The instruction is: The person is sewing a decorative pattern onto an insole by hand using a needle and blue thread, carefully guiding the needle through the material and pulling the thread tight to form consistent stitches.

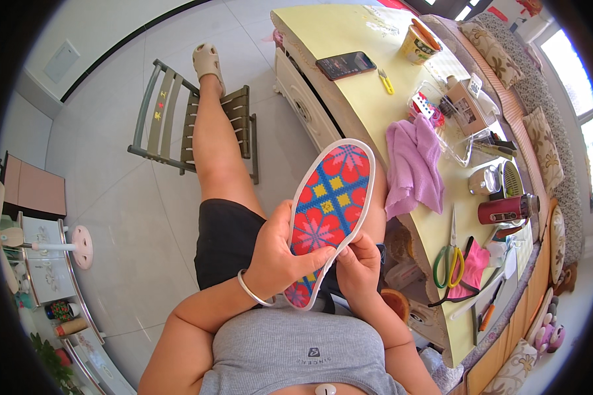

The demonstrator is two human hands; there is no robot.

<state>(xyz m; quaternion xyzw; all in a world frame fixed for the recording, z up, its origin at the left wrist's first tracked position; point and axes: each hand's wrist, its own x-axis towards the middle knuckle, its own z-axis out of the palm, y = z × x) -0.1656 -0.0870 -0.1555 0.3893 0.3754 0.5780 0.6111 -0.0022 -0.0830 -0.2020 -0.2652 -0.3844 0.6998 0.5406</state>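
An embroidered shoe insole (329,207) with a red, blue, yellow and pink flower pattern and a white edge is held over my lap. My left hand (277,253), with a silver bangle at the wrist, grips its lower left side, thumb across the front. My right hand (359,263) pinches the lower right edge of the insole with closed fingers. Whether a needle is in those fingers is too small to tell. My left leg stretches out onto a small green folding stool (171,122).
A yellow-topped table (349,39) runs along my right with a phone (346,64), purple cloth (412,164), green-handled scissors (449,260), a red flask (507,209), a cup (420,43) and small boxes. A white shelf unit (46,263) stands at the left.
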